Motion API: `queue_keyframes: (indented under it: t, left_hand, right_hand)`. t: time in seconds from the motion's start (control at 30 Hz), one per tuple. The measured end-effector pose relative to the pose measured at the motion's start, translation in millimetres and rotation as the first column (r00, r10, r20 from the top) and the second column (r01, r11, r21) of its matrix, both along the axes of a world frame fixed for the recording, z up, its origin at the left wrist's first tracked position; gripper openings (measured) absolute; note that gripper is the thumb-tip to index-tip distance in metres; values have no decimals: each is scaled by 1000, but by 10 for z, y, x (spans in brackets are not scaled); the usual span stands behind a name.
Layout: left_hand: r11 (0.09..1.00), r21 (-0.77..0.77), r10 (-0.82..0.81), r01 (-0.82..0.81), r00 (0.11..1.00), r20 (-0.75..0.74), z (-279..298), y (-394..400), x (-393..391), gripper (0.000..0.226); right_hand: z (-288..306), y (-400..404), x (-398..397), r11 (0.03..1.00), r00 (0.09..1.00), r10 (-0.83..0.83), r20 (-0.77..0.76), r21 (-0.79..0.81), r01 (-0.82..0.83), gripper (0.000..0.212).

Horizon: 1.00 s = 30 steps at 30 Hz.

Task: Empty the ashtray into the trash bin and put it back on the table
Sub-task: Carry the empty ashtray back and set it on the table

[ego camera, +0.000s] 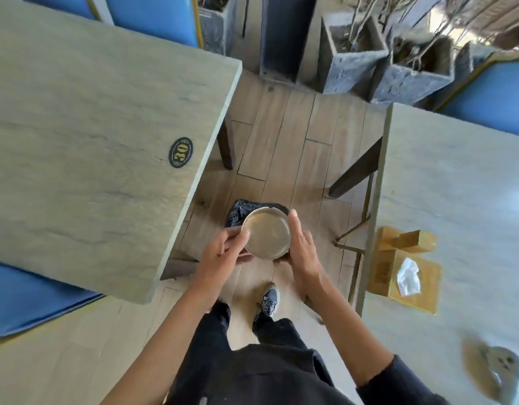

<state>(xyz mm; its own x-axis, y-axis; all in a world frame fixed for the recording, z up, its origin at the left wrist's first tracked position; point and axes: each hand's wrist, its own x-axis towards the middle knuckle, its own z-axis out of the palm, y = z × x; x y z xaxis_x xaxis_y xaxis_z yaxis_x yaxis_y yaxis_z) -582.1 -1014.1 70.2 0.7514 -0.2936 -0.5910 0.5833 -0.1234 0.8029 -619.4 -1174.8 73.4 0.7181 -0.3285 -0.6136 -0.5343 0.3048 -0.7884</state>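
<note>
A round metal ashtray (267, 233) is held between both hands in the aisle, its hollow facing up towards me; the inside looks bare. My left hand (223, 252) grips its left rim, thumb on the edge. My right hand (303, 247) presses flat against its right side, fingers stretched forward. Just beyond and under the ashtray stands the trash bin (237, 213), lined with a black bag and mostly hidden. A pale stone-look table (91, 141) with a "30" badge lies to the left.
A second table (457, 185) on the right carries a wooden tissue box (404, 270) and a blurred round object (497, 366). Blue chairs (24, 299) flank both tables. Grey planters (354, 62) stand at the aisle's far end. My shoe (268, 299) rests on the wood floor.
</note>
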Motion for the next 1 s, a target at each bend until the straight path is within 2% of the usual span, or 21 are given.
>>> queue_keyframes:
  t: [0.17, 0.43, 0.67, 0.83, 1.0]
  left_hand:
    - [985, -32, 172, -172, 985, 3, 237, 348, -228, 29]
    - [949, -35, 314, -313, 949, 41, 338, 1273, -540, 25]
    - [909, -51, 415, -413, 908, 58, 339, 2300, -768, 27]
    - [881, -49, 473, -470, 880, 50, 362, 3113, -813, 27]
    - [853, -8, 521, -521, 851, 72, 370, 3866, -802, 33]
  right_hand:
    - [188, 212, -22, 973, 967, 233, 104, -19, -232, 50]
    - [202, 987, -108, 896, 889, 440, 128, -124, -426, 47]
    - [180, 1994, -151, 865, 863, 497, 96, -133, -484, 42]
    - [56, 2711, -141, 893, 889, 448, 88, -91, -441, 44]
    - [-75, 3329, -50, 858, 869, 494, 33, -182, -481, 27]
